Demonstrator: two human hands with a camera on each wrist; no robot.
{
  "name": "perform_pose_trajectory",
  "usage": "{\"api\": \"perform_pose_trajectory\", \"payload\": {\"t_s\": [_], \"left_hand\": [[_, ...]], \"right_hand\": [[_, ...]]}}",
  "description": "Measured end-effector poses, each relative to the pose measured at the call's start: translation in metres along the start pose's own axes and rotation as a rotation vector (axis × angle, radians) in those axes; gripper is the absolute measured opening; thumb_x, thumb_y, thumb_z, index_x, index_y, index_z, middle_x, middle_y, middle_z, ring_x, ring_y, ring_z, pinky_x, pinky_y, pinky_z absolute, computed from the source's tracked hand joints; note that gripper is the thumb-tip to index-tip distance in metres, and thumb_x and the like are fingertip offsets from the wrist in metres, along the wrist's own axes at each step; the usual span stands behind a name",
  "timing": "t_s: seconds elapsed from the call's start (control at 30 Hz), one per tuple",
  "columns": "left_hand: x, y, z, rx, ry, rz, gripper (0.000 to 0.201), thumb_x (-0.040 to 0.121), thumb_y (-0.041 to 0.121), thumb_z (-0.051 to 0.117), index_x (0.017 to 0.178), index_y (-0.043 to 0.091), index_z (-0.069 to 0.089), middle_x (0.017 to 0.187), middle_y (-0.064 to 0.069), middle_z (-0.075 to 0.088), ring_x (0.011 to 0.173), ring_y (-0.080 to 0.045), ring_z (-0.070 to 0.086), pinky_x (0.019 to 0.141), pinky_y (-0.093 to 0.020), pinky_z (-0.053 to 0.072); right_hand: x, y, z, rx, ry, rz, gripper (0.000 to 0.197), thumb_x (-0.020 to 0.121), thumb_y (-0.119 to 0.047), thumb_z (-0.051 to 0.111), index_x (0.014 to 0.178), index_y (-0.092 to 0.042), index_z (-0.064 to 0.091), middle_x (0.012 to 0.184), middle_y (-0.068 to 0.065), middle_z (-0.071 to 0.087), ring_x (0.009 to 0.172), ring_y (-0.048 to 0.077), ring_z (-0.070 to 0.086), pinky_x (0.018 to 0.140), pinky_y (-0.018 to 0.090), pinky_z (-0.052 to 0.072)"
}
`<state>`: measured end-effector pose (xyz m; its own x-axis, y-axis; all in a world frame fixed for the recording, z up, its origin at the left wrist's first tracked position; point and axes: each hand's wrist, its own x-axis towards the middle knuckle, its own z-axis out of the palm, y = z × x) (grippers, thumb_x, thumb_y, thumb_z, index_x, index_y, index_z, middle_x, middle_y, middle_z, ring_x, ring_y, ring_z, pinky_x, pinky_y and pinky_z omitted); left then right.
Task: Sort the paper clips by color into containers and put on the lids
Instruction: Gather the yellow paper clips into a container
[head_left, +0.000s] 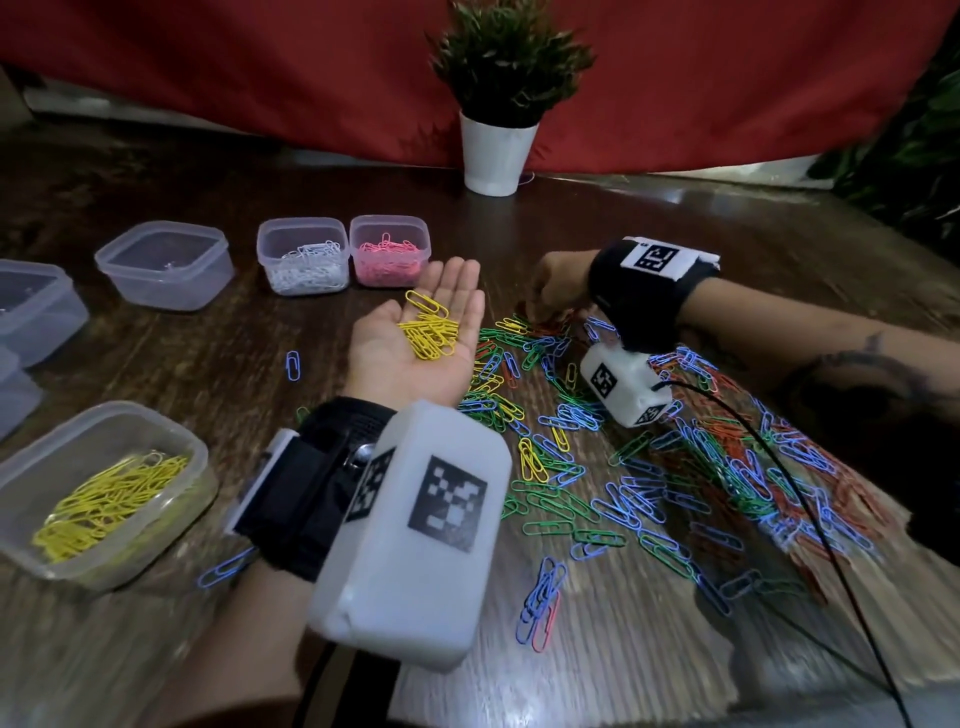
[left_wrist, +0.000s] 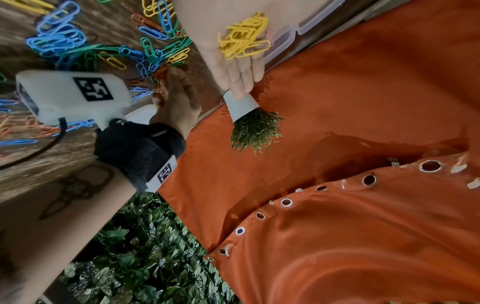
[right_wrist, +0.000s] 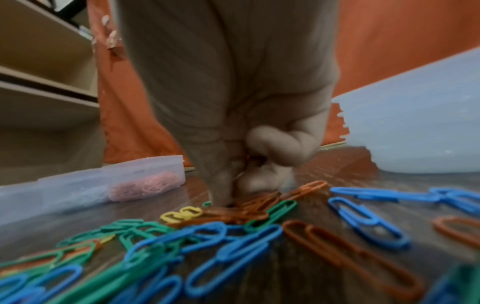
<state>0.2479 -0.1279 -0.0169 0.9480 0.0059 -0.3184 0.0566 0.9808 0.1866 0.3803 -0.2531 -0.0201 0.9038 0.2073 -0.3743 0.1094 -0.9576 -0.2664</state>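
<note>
- Head view: a small heap of yellow clips (head_left: 428, 332) is being carried on the flat, upturned palm of the left hand (head_left: 415, 332), fingers straight. The right hand (head_left: 558, 288) is being lowered into the far edge of the mixed pile (head_left: 623, 457) of blue, green, orange and yellow clips spread over the table (head_left: 623, 649). A yellow-clip container (head_left: 98, 493) is being kept at the near left; the white-clip container (head_left: 304, 254) and the pink-clip container (head_left: 389, 249) are standing touching further back, with an empty container (head_left: 166, 265) to their left. No lid is seen on any tub.
- Left wrist view: the same palm-up carrying is being shown, yellow clips resting loose on the palm.
- Right wrist view: the fingertips (right_wrist: 223, 197) are being curled down onto an orange cluster (right_wrist: 254, 205), with a yellow clip (right_wrist: 182, 212) just beside; whether anything is actually pinched cannot be told.
- Judgement: yellow is being gathered, sorting well short of done. Next, one clip is to be teased free of the tangle, then the palmful tipped into the yellow-clip container without spilling.
</note>
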Motion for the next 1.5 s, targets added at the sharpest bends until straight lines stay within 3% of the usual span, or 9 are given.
{"api": "perform_pose_trajectory", "payload": {"t_s": [0.2,0.37,0.53,0.67,0.8,1.1,1.3,1.43,1.5], "left_hand": [[0.002,-0.001,-0.001,-0.005,0.011,-0.014,0.053,0.103,0.024,0.016,0.082,-0.002,0.058,0.094,-0.01,0.066,0.116,-0.024,0.057,0.081,-0.033,0.047],[0.003,0.001,0.0,0.006,0.002,-0.025,0.053,0.102,0.024,0.016,0.081,-0.001,0.057,0.09,-0.01,0.067,0.111,-0.023,0.059,0.074,-0.032,0.047],[0.004,0.001,0.001,-0.06,-0.011,-0.046,0.045,0.101,0.018,0.024,0.074,0.0,0.055,0.061,-0.014,0.063,0.056,-0.024,0.066,0.051,-0.026,0.053],[-0.003,0.004,0.003,0.057,-0.05,-0.103,0.05,0.098,0.02,0.032,0.05,0.011,0.042,0.038,0.004,0.038,0.027,-0.007,0.035,0.024,-0.013,0.023],[-0.03,0.026,0.013,0.547,-0.149,-0.018,0.058,0.097,0.03,0.033,0.041,0.017,0.038,0.038,0.008,0.027,0.028,-0.002,0.024,0.023,-0.01,0.012],[-0.082,0.127,-0.006,2.318,0.081,0.277,0.037,0.094,0.019,0.052,0.058,0.011,0.045,0.039,0.006,0.037,0.031,-0.002,0.033,0.033,-0.01,0.021],[-0.085,0.155,-0.038,2.428,0.309,0.002,0.034,0.095,0.035,0.051,0.07,0.014,0.061,0.061,-0.002,0.051,0.046,-0.01,0.045,0.044,-0.019,0.033],[-0.089,0.151,-0.039,2.512,0.375,-0.016,0.051,0.097,0.045,0.035,0.12,0.007,0.06,0.118,-0.009,0.056,0.11,-0.027,0.055,0.089,-0.031,0.043],[-0.095,0.156,-0.038,2.357,0.286,0.052,0.05,0.099,0.04,0.034,0.116,0.001,0.061,0.107,-0.012,0.064,0.098,-0.023,0.061,0.082,-0.028,0.047]], "right_hand": [[0.001,-0.003,-0.002,-0.159,0.159,-0.041,0.024,0.088,-0.011,0.058,0.108,0.001,0.062,0.101,0.016,0.065,0.078,0.024,0.057,0.057,0.025,0.045],[0.0,-0.01,-0.001,-0.025,0.06,-0.075,0.015,0.079,-0.019,0.073,0.081,-0.006,0.065,0.053,0.0,0.053,0.04,0.007,0.043,0.033,0.012,0.032],[-0.002,-0.023,0.006,-0.23,0.001,-0.075,0.018,0.081,-0.016,0.07,0.093,-0.004,0.063,0.067,0.006,0.052,0.046,0.01,0.041,0.03,0.013,0.031],[-0.009,-0.023,0.006,-0.199,-0.028,-0.057,0.02,0.085,-0.013,0.064,0.1,0.0,0.064,0.067,0.005,0.05,0.051,0.012,0.045,0.031,0.015,0.032],[-0.014,-0.013,0.002,0.066,-0.025,-0.076,0.016,0.082,-0.007,0.064,0.094,0.004,0.065,0.063,0.009,0.055,0.055,0.015,0.046,0.047,0.021,0.034],[-0.022,-0.019,0.004,0.379,-0.03,-0.232,0.02,0.086,-0.001,0.059,0.069,-0.011,0.06,0.033,-0.004,0.045,0.024,0.003,0.032,0.03,0.008,0.023],[-0.061,-0.072,0.024,0.471,-0.228,-0.399,0.024,0.091,-0.009,0.052,0.068,-0.008,0.051,0.039,-0.004,0.044,0.028,0.0,0.032,0.029,0.009,0.022],[-0.087,-0.113,0.034,0.53,-0.289,-0.549,0.027,0.092,-0.012,0.052,0.065,-0.011,0.05,0.041,-0.006,0.047,0.03,0.0,0.034,0.031,0.01,0.027],[-0.097,-0.133,0.04,0.545,-0.255,-0.616,0.024,0.09,-0.01,0.055,0.067,-0.013,0.053,0.044,-0.007,0.051,0.032,0.0,0.037,0.033,0.01,0.028]]}}
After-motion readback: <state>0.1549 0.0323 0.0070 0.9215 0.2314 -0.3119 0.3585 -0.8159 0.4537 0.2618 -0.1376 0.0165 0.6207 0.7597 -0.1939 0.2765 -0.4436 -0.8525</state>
